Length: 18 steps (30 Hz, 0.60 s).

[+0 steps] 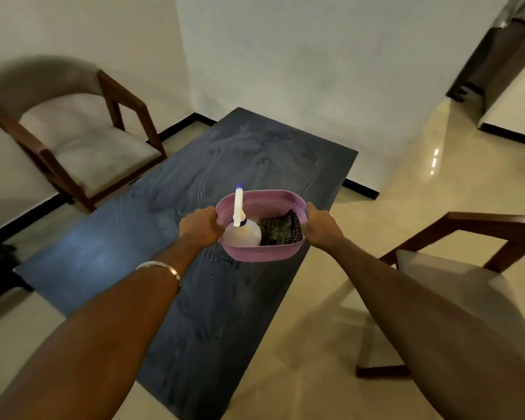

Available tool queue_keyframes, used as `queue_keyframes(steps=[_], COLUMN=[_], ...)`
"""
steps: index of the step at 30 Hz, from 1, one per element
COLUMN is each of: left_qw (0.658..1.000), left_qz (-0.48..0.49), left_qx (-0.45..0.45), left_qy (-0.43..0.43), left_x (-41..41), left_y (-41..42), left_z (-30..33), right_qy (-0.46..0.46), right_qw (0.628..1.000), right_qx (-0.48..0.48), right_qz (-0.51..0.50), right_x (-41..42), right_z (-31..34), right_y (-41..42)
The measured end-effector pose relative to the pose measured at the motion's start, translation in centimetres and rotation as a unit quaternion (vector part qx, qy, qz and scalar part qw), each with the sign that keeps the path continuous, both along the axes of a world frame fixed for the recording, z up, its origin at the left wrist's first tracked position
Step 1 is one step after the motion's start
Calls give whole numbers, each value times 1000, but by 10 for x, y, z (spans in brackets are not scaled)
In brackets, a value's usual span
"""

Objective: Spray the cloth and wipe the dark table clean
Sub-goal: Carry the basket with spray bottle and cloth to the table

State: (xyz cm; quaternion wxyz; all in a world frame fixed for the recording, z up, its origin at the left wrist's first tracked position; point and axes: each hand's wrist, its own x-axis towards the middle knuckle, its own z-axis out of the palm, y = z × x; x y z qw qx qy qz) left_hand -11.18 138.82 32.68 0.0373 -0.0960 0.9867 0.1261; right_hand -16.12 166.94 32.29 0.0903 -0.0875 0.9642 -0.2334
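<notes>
item: purple plastic basket, perforated walls, oval rim. it is gripped at its two short ends, the left hand closed over the left rim and the right hand closed over the right rim. it is held over the near right part of the dark table; whether its base touches the top cannot be told.

contents, two pieces:
- spray bottle, translucent white body, white trigger head, blue nozzle tip. it is leaned in the left half with the head projecting above the rim. the fill level cannot be read. it is judged light to moderate in weight, rigid and smooth; it is best taken at the neck under the trigger.
- cloth, dark and patterned, crumpled in the right half just beside the bottle. it is judged soft, limp and very light; it can be pinched anywhere and lifted out bunched.

table surface: dull, streaked with pale smears across most of its length. wiping is judged not yet begun.

surroundings: an upholstered wooden armchair beyond the table's left edge, a second chair at the right, glossy cream floor tiles.

accessory: a metal bangle is worn on the left forearm.
</notes>
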Motion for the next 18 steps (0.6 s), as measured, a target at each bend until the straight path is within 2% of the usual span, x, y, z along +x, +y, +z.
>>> queue_keyframes(steps=[6,18], left_qw=[998,985], left_qz=[60,174], left_qx=[-14,20], left_qy=[-8,2], left_x=[-20,-136], left_y=[5,-26], left_z=[-1,-9], right_qy=[-14,0], right_qw=[998,983], right_qx=[-12,-9], right_qz=[63,183], right_x=[-56,-228], right_z=[3,5], right_y=[-7,-65])
